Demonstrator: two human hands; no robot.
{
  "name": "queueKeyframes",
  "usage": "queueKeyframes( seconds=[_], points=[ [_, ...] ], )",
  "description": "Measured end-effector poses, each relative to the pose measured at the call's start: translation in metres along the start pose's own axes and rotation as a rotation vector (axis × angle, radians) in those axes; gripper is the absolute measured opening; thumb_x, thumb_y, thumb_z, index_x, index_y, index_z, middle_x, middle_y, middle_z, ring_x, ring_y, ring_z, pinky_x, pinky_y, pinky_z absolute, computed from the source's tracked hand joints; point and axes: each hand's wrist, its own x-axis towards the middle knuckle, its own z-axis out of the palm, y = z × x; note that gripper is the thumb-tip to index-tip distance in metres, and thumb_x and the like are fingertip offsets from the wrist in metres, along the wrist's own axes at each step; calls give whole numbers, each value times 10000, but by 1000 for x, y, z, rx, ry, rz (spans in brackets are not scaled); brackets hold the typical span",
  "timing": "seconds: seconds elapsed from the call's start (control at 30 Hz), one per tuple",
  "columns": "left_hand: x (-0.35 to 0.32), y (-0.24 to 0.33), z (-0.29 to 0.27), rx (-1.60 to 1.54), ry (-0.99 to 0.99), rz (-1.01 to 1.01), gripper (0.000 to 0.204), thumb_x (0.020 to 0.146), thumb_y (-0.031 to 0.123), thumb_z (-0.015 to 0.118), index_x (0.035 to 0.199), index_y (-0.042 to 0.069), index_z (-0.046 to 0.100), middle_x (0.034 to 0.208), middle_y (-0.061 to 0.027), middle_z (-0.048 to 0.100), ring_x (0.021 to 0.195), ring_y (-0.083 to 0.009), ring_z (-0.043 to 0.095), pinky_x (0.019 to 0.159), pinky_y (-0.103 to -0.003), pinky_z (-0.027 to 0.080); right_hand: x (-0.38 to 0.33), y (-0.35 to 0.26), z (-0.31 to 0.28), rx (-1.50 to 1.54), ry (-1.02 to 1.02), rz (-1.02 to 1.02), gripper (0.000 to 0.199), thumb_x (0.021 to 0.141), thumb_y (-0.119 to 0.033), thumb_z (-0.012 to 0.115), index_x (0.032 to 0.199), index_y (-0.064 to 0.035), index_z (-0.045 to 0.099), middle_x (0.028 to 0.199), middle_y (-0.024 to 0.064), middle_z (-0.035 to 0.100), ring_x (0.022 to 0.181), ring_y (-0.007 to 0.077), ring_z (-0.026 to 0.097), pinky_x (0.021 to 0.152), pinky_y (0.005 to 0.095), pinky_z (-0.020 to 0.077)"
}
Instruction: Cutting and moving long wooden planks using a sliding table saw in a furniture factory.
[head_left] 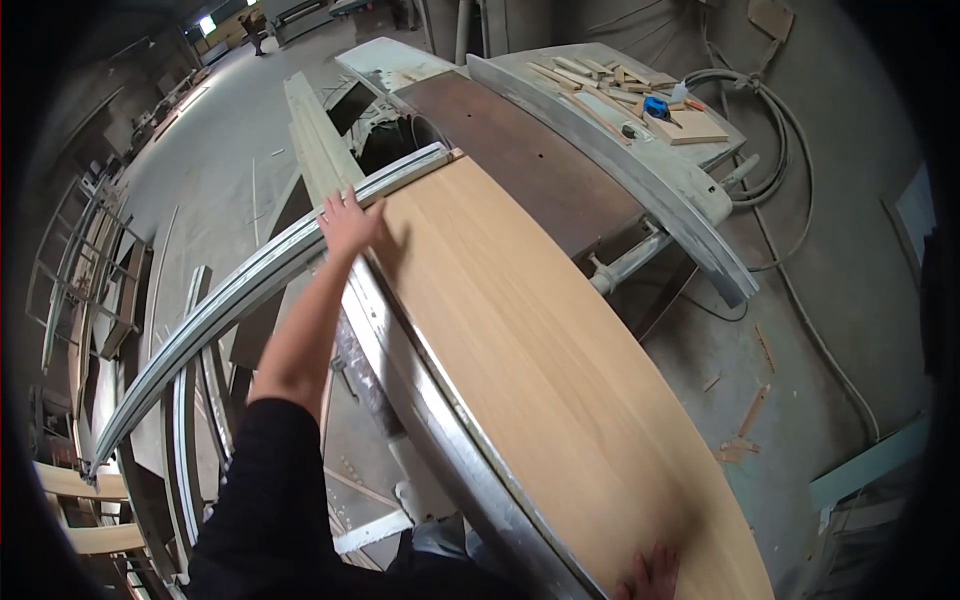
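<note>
A long pale wooden board (pixel 520 330) lies flat on the sliding table saw, running from the middle of the view down to the lower right. Its far end sits against a silver metal crosscut fence (pixel 230 278). My left hand (pixel 348 222) rests at the board's far left corner, fingers spread over the fence and thumb out toward the wood. At the near end, my right hand (pixel 652 578) presses on the board's face with its fingers apart; the lower edge cuts off the rest of it. A bright metal sliding table (pixel 440 410) runs along the board's left edge.
Beyond the board is the saw's rust-brown top (pixel 530 150) with a long grey rip fence (pixel 620 170). Wood offcuts (pixel 600 78) and a blue tape measure (pixel 656 107) lie behind it. Cables (pixel 790 130) hang at right. A metal rack (pixel 75 265) stands left; a person (pixel 254 30) is far off.
</note>
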Motion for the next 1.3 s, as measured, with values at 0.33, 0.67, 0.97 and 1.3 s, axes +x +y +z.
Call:
queueKeyframes(
  seconds=[0.33, 0.67, 0.97, 1.3],
  points=[
    [213, 28, 135, 182, 77, 84, 804, 775, 725, 431, 1165, 26, 509, 1158, -188, 540, 1145, -322, 468, 966, -424, 310, 185, 4, 37, -32, 40, 43, 585, 945, -478, 294, 1379, -99, 389, 1400, 274, 324, 1251, 492, 335, 1021, 622, 248],
    [307, -27, 139, 206, 99, 122, 778, 796, 687, 447, 1237, 47, 471, 1184, -193, 526, 1173, -315, 455, 979, -418, 301, 270, -74, 16, 32, 24, 51, 567, 934, -446, 334, 1369, -87, 395, 1413, 284, 292, 1266, 510, 302, 1023, 644, 224],
    [379, -87, 154, 182, 212, 197, 761, 800, 661, 464, 1219, 26, 484, 1136, -194, 540, 1135, -318, 470, 965, -411, 305, 328, -138, 18, 48, 12, 62, 575, 914, -427, 380, 1403, -125, 343, 1437, 272, 253, 1297, 499, 256, 1051, 633, 183],
    [417, -106, 135, 171, 61, 125, 825, 797, 684, 448, 1316, 43, 414, 1256, -199, 483, 1218, -327, 422, 1025, -423, 273, 361, -166, 5, 49, 2, 60, 600, 879, -360, 450, 1414, -120, 321, 1463, 250, 218, 1335, 468, 209, 1082, 602, 151]
  ],
)
